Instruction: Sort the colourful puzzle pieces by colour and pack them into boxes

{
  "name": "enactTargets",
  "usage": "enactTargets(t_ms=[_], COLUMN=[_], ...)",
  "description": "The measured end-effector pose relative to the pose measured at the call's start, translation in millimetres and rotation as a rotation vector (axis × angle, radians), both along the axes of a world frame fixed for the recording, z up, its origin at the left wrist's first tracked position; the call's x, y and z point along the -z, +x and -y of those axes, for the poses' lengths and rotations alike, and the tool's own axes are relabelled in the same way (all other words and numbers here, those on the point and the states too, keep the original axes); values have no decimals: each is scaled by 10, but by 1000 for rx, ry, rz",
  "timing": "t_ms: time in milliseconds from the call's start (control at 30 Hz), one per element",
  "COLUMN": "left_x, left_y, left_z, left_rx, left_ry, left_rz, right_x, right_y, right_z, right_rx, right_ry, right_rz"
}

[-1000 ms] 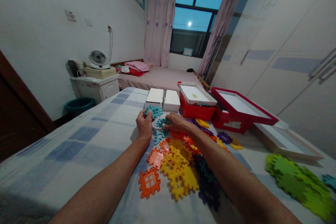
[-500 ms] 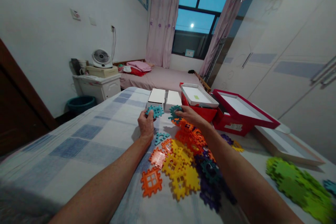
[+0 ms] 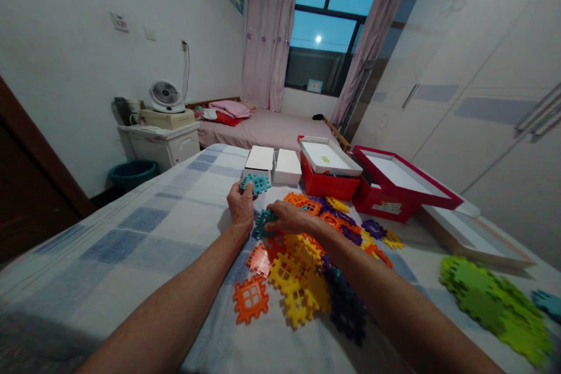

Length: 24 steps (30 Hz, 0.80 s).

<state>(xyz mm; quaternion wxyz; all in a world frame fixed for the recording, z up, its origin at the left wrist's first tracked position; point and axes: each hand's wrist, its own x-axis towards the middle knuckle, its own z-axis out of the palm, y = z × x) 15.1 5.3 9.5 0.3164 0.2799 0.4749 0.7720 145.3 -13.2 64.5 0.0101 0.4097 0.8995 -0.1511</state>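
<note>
My left hand [image 3: 241,203] grips a teal interlocking plastic tile [image 3: 256,183] with window cut-outs, thumb on top, just in front of the white boxes. To its right and nearer me, my right hand [image 3: 287,217] is closed on a darker teal tile [image 3: 265,223], low over the cloth by the heap. Below the hands lie yellow tiles [image 3: 300,274] and an orange window tile [image 3: 251,299]. Dark purple tiles [image 3: 348,312] lie partly under my right forearm. More orange tiles [image 3: 333,221] are spread beyond the right wrist.
Two white boxes [image 3: 287,167] stand at the far edge beside a red box [image 3: 331,184] topped by a white tray. A crimson-rimmed lid [image 3: 405,175] leans to the right. Green tiles [image 3: 493,304] are piled at the right on the checked cloth [image 3: 144,225].
My right hand has moved left and toward me, carrying its teal tile down to where a loose teal piece lay. My left hand keeps its tile in nearly the same place.
</note>
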Motion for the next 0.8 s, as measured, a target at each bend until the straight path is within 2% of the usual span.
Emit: enactTargets(t_ms=[167,333,533,700,800], left_x=[47,63,31,40,42], left_y=[2,-7,-21,-12,0], left_z=[-22,-26,-17,-14,-12], left_rx=[16,20,18,28,20], left_ry=[3,12,-3,16,28], left_rz=[-13,-39,-63,-64,-45], right_x=[73,35,61,60,-53], right_y=[-8,-14,-40,52,267], right_z=[84,172,143,165,67], right_rx=[11,37,14,-6,127], right_ry=[56,134,64,128,99], right_rz=[-21,-9,-8,-201,-407])
